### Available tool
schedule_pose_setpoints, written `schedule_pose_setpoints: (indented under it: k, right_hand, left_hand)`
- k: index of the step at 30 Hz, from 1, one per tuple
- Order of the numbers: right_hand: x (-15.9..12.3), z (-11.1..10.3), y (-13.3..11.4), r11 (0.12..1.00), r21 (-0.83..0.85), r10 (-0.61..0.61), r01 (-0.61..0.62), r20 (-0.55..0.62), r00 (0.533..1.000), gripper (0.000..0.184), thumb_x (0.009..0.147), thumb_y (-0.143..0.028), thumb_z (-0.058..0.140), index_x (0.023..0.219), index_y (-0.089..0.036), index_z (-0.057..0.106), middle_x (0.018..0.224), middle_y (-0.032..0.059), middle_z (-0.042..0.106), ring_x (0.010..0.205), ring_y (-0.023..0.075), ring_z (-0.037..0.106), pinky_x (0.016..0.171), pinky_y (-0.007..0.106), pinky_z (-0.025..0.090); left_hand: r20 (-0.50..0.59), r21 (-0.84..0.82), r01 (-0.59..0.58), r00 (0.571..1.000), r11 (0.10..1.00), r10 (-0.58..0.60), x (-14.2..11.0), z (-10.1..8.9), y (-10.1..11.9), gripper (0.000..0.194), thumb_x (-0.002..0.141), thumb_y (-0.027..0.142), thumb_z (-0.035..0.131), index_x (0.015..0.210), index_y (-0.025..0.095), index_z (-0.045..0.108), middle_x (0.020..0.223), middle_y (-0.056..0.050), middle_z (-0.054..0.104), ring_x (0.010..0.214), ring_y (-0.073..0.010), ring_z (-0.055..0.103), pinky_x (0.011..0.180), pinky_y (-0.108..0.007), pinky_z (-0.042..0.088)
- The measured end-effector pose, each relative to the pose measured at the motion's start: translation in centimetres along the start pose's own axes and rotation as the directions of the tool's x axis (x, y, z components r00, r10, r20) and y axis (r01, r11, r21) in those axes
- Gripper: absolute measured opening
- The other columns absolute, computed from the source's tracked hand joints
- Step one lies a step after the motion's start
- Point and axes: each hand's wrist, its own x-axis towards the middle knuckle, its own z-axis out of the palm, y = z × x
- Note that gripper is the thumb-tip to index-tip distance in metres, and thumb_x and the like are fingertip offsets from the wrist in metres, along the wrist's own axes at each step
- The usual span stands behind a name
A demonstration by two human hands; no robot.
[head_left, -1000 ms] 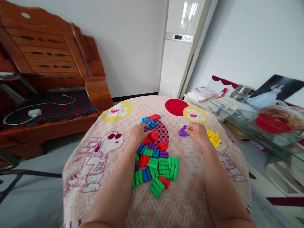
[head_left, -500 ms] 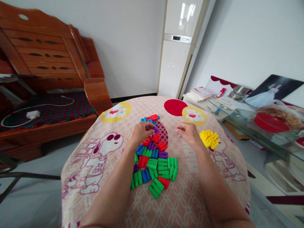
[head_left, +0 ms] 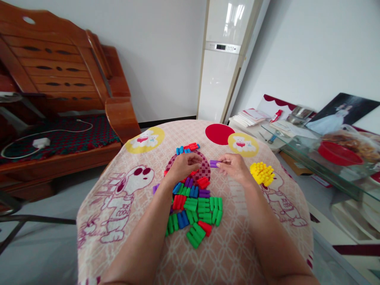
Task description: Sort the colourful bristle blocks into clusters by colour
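Note:
A purple plastic building block [head_left: 214,163] is pinched between the thumb and fingers of my right hand [head_left: 234,168], just right of the checkered circle on the cloth. My left hand [head_left: 187,165] hovers above that circle, fingers curved and apart, with nothing visible in it. Below it lies a loose pile of ridged blocks: green blocks [head_left: 204,205], red blocks [head_left: 179,202], blue blocks [head_left: 182,219] and purple ones. Part of the pile is hidden by my left hand and forearm. Beyond the left hand are a red block [head_left: 192,147] and blue blocks [head_left: 180,150].
A cluster of yellow pieces [head_left: 261,174] sits right of my right hand. The round table has a patterned cloth [head_left: 231,253]. A glass shelf [head_left: 314,152] with a red bowl [head_left: 340,153] is at the right, a wooden bench [head_left: 59,79] at the left.
The purple block has gone from my left hand's fingers to my right hand. My left hand has shifted slightly right, and its fingers have loosened.

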Motion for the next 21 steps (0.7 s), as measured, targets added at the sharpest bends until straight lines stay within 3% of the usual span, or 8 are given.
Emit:
schedule_pose_setpoints:
  k: [3,6,8,14,17,21]
  right_hand:
    - [-0.2,-3.4,0.6,0.955,-0.294,-0.002,-0.036,-0.128,0.992,0.011,0.069,-0.019,0.061,0.077,-0.016,0.068,0.063,0.0024,0.068,0.056,0.0149,0.062,0.054,0.023,0.045]
    - [-0.6,-6.0,1.3,0.770,-0.625,-0.011,-0.129,-0.216,0.976,0.012,0.064,-0.011,0.062,0.071,-0.017,0.070,0.068,0.0048,0.071,0.066,0.0174,0.065,0.061,0.024,0.044]
    - [-0.7,-6.8,1.6,0.646,-0.740,0.028,-0.189,-0.224,0.974,0.013,0.066,-0.010,0.061,0.069,-0.017,0.071,0.068,0.0057,0.071,0.069,0.0188,0.065,0.061,0.024,0.041]
    - [-0.5,-5.6,2.1,0.461,-0.867,0.080,-0.191,-0.174,0.982,0.018,0.072,-0.009,0.057,0.075,-0.017,0.073,0.078,0.0107,0.073,0.078,0.0222,0.066,0.063,0.027,0.039]
    - [-0.3,-5.0,1.9,0.432,-0.886,0.100,-0.167,-0.137,0.986,0.017,0.073,-0.008,0.058,0.077,-0.016,0.073,0.081,0.0119,0.073,0.080,0.0223,0.067,0.065,0.027,0.040]
    - [-0.3,-4.6,0.8,0.428,-0.883,0.089,-0.192,-0.170,0.981,0.010,0.076,-0.013,0.063,0.079,-0.016,0.072,0.082,0.0133,0.073,0.079,0.0230,0.066,0.065,0.028,0.039]
  left_hand:
    - [-0.087,0.060,0.016,0.996,0.998,-0.011,0.1,-0.6,-0.5,0.031,0.074,0.032,0.064,0.098,0.013,0.069,0.090,-0.008,0.074,0.080,-0.0196,0.069,0.071,-0.031,0.056]
    - [-0.126,0.122,0.030,0.992,0.992,-0.015,0.1,-1.1,-0.9,0.032,0.075,0.034,0.063,0.098,0.013,0.070,0.088,-0.007,0.074,0.079,-0.0194,0.069,0.071,-0.031,0.056]
    - [-0.133,0.150,0.036,0.991,0.988,-0.016,0.0,-1.4,-1.1,0.031,0.074,0.033,0.062,0.097,0.013,0.070,0.087,-0.007,0.074,0.079,-0.0193,0.069,0.071,-0.030,0.056]
    - [-0.170,0.268,0.112,0.983,0.957,-0.068,-0.2,-2.6,-1.0,0.025,0.071,0.026,0.059,0.089,0.015,0.071,0.077,-0.003,0.073,0.071,-0.0170,0.067,0.066,-0.026,0.052]
    - [-0.133,0.405,0.142,0.986,0.903,-0.096,-0.5,-3.0,-0.9,0.020,0.069,0.022,0.058,0.081,0.016,0.072,0.072,-0.002,0.072,0.069,-0.0165,0.066,0.063,-0.024,0.049]
    - [-0.055,0.554,0.138,0.990,0.821,-0.130,-0.9,-3.5,-1.0,0.015,0.067,0.019,0.060,0.075,0.018,0.073,0.069,-0.001,0.072,0.069,-0.0168,0.065,0.062,-0.024,0.046]
